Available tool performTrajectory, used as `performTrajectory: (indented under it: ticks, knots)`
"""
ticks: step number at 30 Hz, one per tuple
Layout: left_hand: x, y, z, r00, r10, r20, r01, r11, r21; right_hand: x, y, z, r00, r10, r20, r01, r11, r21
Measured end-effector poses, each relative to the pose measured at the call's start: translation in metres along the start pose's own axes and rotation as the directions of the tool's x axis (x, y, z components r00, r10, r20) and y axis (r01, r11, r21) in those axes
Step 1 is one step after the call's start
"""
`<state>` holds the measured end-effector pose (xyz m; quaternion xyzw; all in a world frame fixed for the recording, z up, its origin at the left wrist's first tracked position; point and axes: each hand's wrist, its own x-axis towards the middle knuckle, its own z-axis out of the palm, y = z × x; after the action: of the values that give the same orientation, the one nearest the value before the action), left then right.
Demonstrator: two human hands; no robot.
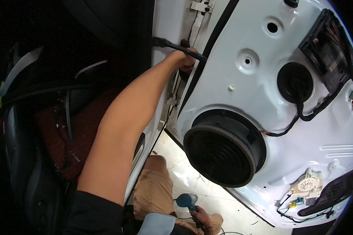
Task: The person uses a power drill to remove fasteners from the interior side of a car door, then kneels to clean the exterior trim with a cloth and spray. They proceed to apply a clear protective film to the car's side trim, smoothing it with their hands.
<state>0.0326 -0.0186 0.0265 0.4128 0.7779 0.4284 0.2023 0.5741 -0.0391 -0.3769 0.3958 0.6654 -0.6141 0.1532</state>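
My left hand (187, 60) reaches into the narrow gap between the car body and the opened white door (219, 94). Its fingers curl in there beside a dark part, partly hidden by a black door check strap (180, 48) that crosses over the hand. What they grip does not show. Low down in front of my tan shorts, my right hand (201, 216) is closed round the handle of a teal pistol-grip power tool (187, 201). The tool's rounded head points away from me, up and left.
On the bare door panel sit a large black round speaker (221, 156), a black wiring grommet (295, 82), a control module (328, 51) and a pale window motor (309, 184). A dark car interior (78, 129) fills the left. Cables lie on the light floor (200, 188).
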Motion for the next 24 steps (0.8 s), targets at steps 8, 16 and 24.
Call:
performTrajectory:
  ticks: [8, 16, 24]
  knots:
    - [-0.008, 0.004, 0.006, 0.998, 0.037, -0.06, -0.042, 0.996, -0.076, -0.007, -0.002, 0.002, 1.0, -0.001, -0.029, 0.001, 1.0, 0.018]
    - [-0.006, 0.001, -0.005, 0.997, 0.07, -0.01, -0.071, 0.992, -0.106, 0.008, 0.003, -0.001, 0.999, -0.016, -0.035, 0.015, 1.0, -0.021]
    - [-0.003, -0.005, 0.0, 1.0, 0.001, -0.023, -0.003, 0.996, -0.092, 0.002, -0.012, -0.006, 0.999, 0.029, -0.033, -0.029, 1.0, 0.009]
